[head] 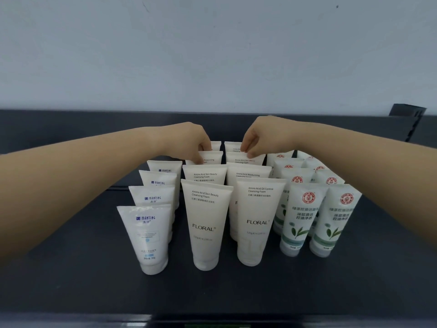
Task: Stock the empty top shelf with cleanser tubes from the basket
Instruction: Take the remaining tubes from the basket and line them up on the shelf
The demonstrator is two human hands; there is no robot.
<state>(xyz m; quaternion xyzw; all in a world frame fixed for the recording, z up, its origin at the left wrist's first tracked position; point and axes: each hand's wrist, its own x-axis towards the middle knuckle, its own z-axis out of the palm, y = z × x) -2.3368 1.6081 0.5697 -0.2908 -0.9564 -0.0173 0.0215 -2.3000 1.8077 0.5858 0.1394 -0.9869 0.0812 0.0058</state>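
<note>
Most of the view is just a plain pale grey-blue wall (212, 55). Under it is the shelf (71, 280), a dark matte grey surface that runs the whole width, with a low raised lip (82, 119) along the back against the wall and a faint seam (146, 187) crossing its left part.

The cleanser tubes (205, 223) all stand cap-down in the middle of the shelf, lined up front to back. There's one column of four small white MANTING tubes (147, 233) on the left and two columns of taller cream FLORAL tubes (257, 221) in the centre. White-and-green leaf-print tubes (300, 216) with a red round logo are bunched on the right.

The left arm (82, 181) and right arm (354, 157) come in bare from the sides toward the back of the FLORAL rows. The left hand (189, 140) has its fingers curled down, pinching the top edge of the rear left FLORAL tube (212, 158). The right hand (264, 136) does the same thing on the rear right FLORAL tube (248, 159), thumb in front and fingertips behind the crimp.

Small stuff: a dark angled bracket (408, 112) sticks up at the far right end of the lip, and there's a tiny dark speck (337, 6) high on the wall
</note>
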